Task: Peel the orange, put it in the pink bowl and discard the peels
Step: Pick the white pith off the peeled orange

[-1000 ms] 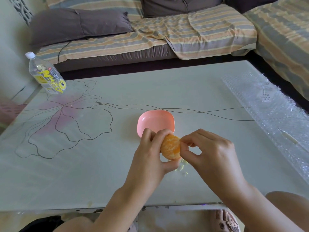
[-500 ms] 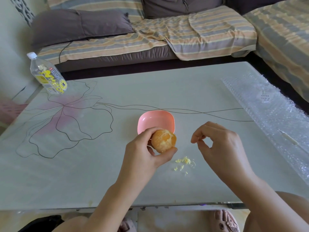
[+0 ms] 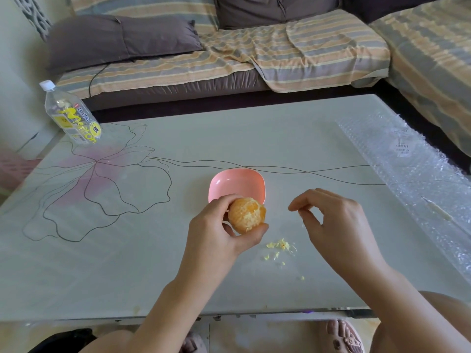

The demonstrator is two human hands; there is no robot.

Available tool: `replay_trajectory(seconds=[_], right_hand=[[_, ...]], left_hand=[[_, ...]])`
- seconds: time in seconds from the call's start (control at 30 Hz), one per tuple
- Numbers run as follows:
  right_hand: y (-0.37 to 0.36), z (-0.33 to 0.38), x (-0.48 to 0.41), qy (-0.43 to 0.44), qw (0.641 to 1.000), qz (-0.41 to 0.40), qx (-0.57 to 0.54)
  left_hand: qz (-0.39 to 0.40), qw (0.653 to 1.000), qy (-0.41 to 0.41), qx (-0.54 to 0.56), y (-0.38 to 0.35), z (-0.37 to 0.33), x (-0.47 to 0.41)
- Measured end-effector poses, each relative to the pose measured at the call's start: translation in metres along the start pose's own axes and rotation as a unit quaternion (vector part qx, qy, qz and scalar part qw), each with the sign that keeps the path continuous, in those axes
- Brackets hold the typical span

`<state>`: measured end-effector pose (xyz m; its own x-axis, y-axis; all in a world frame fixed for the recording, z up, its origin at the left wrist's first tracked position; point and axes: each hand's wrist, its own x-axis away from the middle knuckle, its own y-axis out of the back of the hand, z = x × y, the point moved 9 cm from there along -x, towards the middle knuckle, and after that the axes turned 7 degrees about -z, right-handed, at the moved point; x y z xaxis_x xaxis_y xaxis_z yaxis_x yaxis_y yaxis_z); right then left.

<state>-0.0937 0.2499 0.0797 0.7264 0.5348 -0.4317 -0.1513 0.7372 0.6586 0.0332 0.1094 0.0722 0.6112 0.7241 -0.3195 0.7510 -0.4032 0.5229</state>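
Observation:
The peeled orange [image 3: 246, 214] is gripped in my left hand [image 3: 216, 233], just above the table at the near rim of the pink bowl [image 3: 237, 183]. The bowl holds nothing. My right hand [image 3: 328, 220] hovers to the right of the orange, apart from it. Its fingers are loosely curled, with thumb and forefinger tips close together, and I see nothing held between them. Small yellowish peel and pith scraps [image 3: 280, 247] lie on the table below and between my hands.
A plastic bottle with a yellow label [image 3: 72, 115] stands at the table's far left corner. A bubble-wrap sheet [image 3: 418, 174] covers the right side of the white table [image 3: 127, 263]. A striped sofa with grey cushions runs behind.
My right hand let go of the orange and drew away to the right. My left hand turned the orange slightly and moved it toward the bowl. More scraps lie on the table.

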Motion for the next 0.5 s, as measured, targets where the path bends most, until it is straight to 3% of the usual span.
replay_trajectory(seconds=[0.13,0.3,0.5], right_hand=[[0.006,0.011,0.000,0.010,0.998,-0.009,-0.068],[-0.001,0.032,0.007,0.006,0.980,0.037,-0.195],[-0.005,0.031,0.012,-0.023,0.974,0.013,-0.224]], left_hand=[[-0.003,1.000,-0.003,-0.003,0.001,0.001,-0.001],[0.011,1.000,-0.010,0.005,-0.003,-0.004,0.002],[0.010,0.998,-0.056,-0.015,-0.008,-0.011,0.005]])
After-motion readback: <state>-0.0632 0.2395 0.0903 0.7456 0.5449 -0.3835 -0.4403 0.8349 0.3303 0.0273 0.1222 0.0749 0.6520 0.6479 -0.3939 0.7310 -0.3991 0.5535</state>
